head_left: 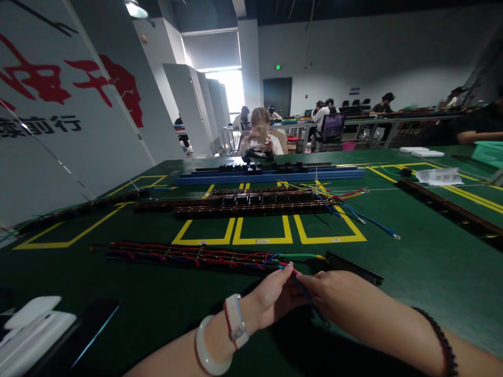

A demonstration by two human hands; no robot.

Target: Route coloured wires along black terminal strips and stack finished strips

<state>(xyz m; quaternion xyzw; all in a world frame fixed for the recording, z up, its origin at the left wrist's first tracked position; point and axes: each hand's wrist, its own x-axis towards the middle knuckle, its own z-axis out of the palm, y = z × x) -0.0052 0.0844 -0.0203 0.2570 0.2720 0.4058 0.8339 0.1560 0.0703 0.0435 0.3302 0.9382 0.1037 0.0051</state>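
Observation:
Near the front of the green table lies a long dark strip assembly [188,256] with red and blue wires running along it. At its right end my left hand [273,293] is closed, thumb and fingers pinching the red and blue cables [293,269]. My right hand [334,293] meets it from the right, its fingers closed on the same cables. A blue cable end hangs below the hands. Just beyond my fingers, a green-yellow wire [304,256] reaches a black channel piece [353,268].
Strip assemblies with loose coloured leads [255,204] lie mid-table over yellow tape outlines. Behind them are blue rails [271,177]. Another strip [451,209] is at the right; white objects [39,324] and a dark flat device [90,335] are front left. A person [260,139] sits opposite.

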